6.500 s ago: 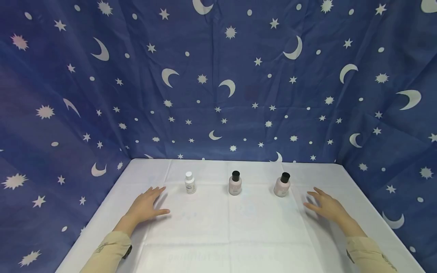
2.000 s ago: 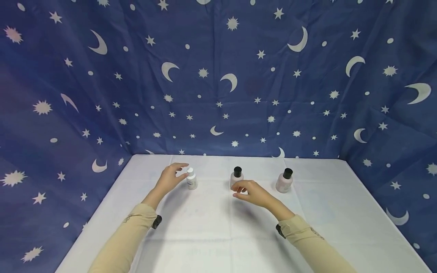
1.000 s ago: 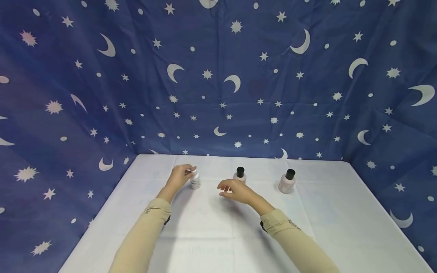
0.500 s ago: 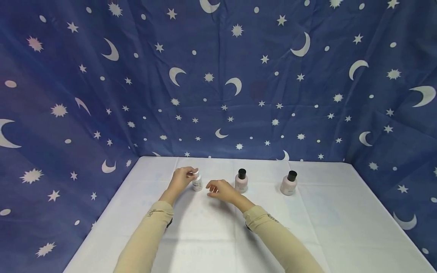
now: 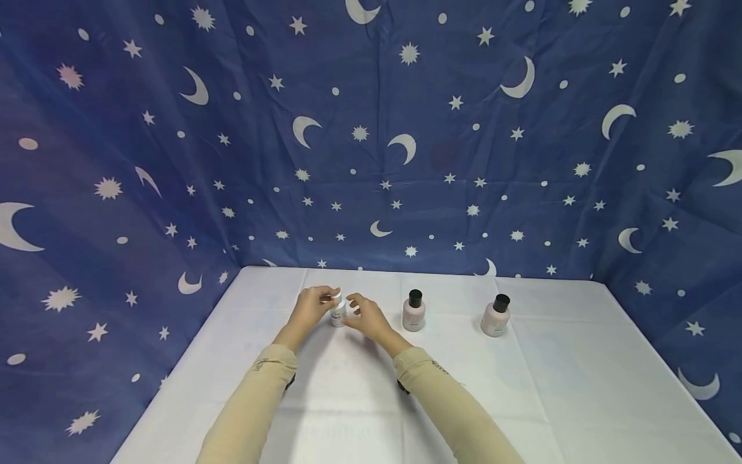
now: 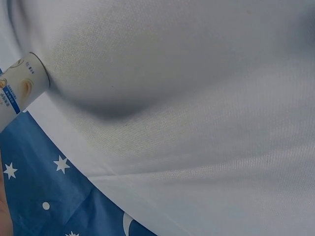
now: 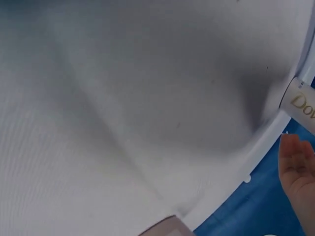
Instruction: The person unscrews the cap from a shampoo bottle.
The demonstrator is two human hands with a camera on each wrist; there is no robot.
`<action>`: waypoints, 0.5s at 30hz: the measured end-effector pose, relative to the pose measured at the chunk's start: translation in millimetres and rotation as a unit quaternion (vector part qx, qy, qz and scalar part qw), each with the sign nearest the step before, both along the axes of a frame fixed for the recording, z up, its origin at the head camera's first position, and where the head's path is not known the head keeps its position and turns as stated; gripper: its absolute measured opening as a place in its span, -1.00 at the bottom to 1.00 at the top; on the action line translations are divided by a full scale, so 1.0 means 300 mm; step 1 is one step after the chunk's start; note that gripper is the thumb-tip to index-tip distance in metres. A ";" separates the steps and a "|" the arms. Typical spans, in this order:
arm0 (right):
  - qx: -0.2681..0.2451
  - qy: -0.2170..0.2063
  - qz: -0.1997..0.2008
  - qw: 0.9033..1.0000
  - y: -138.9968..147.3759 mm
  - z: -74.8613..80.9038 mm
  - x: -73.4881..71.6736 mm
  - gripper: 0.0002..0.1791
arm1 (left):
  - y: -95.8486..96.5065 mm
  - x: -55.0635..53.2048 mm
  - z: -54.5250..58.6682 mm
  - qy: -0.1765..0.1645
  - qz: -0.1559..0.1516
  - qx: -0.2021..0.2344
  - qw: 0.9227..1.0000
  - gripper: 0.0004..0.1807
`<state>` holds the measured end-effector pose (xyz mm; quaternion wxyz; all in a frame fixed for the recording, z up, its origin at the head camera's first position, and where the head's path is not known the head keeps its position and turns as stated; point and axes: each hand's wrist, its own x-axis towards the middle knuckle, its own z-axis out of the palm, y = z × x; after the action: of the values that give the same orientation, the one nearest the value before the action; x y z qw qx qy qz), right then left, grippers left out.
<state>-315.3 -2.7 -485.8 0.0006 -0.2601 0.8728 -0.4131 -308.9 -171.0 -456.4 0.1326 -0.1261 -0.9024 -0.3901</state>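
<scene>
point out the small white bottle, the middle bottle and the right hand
Small white bottle point(image 5: 339, 316): head view, on its body below the cap
Middle bottle point(image 5: 413, 317): head view, on its pale pink body
Right hand point(image 5: 370, 319): head view, on the back of the hand

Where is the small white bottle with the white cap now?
In the head view, the small white bottle stands on the white cloth-covered table between the left hand and the right hand, left of the nearest pale pink, black-capped bottle.
</scene>
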 end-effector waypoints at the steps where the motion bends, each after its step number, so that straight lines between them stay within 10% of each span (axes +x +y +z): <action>1: -0.009 -0.006 -0.001 1.000 -0.008 -0.001 -0.002 -0.45 | -0.002 0.000 0.000 0.002 -0.001 -0.002 1.000 -0.74; 15: -0.060 -0.051 -0.043 0.996 -0.074 -0.016 -0.004 -0.51 | -0.001 0.008 -0.010 0.023 -0.004 0.009 1.000 -0.75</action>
<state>-316.6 -24.8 -490.7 0.0118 -0.2006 0.8555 -0.4773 -306.6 -171.5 -459.5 0.1526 -0.1370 -0.8954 -0.3953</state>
